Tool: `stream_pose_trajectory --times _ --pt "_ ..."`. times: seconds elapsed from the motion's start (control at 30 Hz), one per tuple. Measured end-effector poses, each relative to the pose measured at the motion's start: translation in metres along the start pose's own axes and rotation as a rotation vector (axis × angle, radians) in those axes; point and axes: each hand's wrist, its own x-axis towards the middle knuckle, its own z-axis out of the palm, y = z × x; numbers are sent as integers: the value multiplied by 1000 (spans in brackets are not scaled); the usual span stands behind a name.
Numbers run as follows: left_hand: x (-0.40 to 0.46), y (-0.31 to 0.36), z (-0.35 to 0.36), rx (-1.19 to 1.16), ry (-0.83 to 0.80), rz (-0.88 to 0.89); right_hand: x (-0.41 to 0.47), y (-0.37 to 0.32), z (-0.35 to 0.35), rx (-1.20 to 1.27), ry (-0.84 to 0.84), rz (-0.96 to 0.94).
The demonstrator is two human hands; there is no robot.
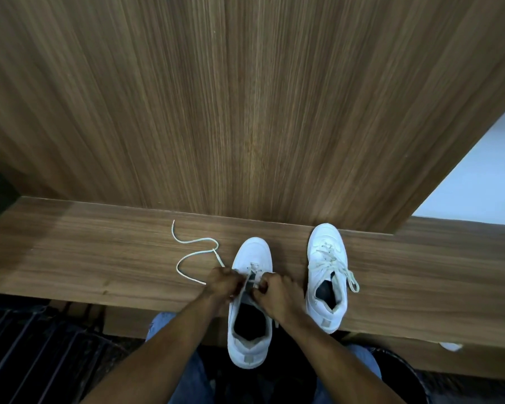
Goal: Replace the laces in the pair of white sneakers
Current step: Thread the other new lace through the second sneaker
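- A tall wooden panel [245, 97] stands upright along the far side, from 10 to 2 o'clock. It walls off the far side, so nothing can slide further that way.
- A narrow wooden tabletop [85, 258] runs left to right across the middle. Its near edge lies at 6 o'clock, just above the person's knees. It has bare room out toward 9 o'clock and toward 3 o'clock.
- The left sneaker [250, 301] sits at the centre, toe toward 12 o'clock. Its heel hangs over the near edge toward the person, probably to bring the eyelets within easy reach.
- The right sneaker [327, 275] stands at 2 o'clock from it, close by but not touching, toe near the panel. It looks fully laced with loose ends, likely set aside.
- The left hand [222, 282] is curled at the left row of eyelets and seems to pinch the lace there.
- The right hand [274, 291] is curled at the right row, pinching something small; whether it is lace or tongue is unclear.
- The lace [197, 252] trails from the left hand toward 10 o'clock in loose curves on the tabletop, slack left for threading.
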Motion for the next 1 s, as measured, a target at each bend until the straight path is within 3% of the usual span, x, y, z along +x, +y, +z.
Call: stream_pose_trajectory --times 0.07,0.37,0.47,0.6,0.7,0.9,1.0 --pt "5 11 0 -61 17 3 -1 0 -1 -1 9 6" --pt "12 80 -74 -989 221 123 -3 -1 4 -92 21 -28" --pt "19 71 -82 -815 235 75 -2 0 6 -160 38 -47" --pt "1 31 -45 -278 -14 -75 -3 -1 11 -185 59 -46" --pt "-13 6 -16 -56 -43 -101 -3 -1 14 -182 88 -32" --pt "-8 13 2 -94 18 -16 -3 1 11 -116 53 15" --pt "-5 41 -12 -441 159 27 -3 2 11 -105 36 32"
